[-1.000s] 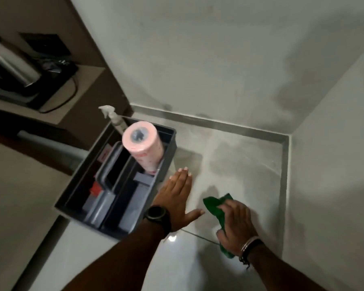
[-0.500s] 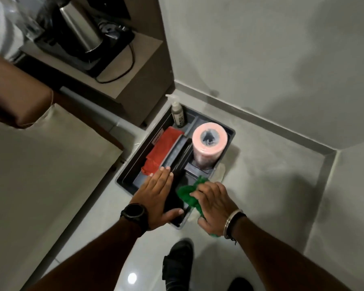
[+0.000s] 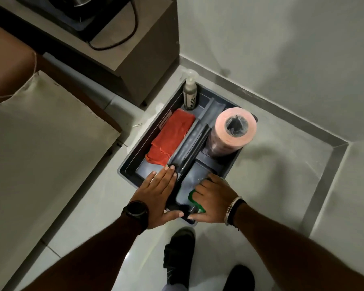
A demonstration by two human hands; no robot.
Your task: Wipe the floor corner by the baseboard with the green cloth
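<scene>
So from the head cam I'm looking straight down at a dark grey caddy (image 3: 135, 164) sitting on the floor (image 3: 271, 175), close to the baseboard (image 3: 282, 114) that runs along the wall and turns the corner at the right. My right hand (image 3: 213, 198) is curled down over the green cloth (image 3: 192, 197) in the caddy's near right compartment; only a bit of green peeks out under the fingers, so I'd call it a loose closed grip on the cloth. My left hand (image 3: 159, 198) is spread flat and holding nothing, fingers straight, resting over the near end of the caddy's centre handle (image 3: 189, 148), thumb pointing toward the right hand. There's a black watch (image 3: 135, 211) on that wrist and a bangle (image 3: 232, 208) on the other. Also in the caddy: a folded red cloth (image 3: 170, 137) in the left compartment, a pink paper roll (image 3: 231, 131) standing upright at the far right, and a spray bottle (image 3: 190, 91) in the far corner. One black shoe (image 3: 178, 257) shows below the hands.
</scene>
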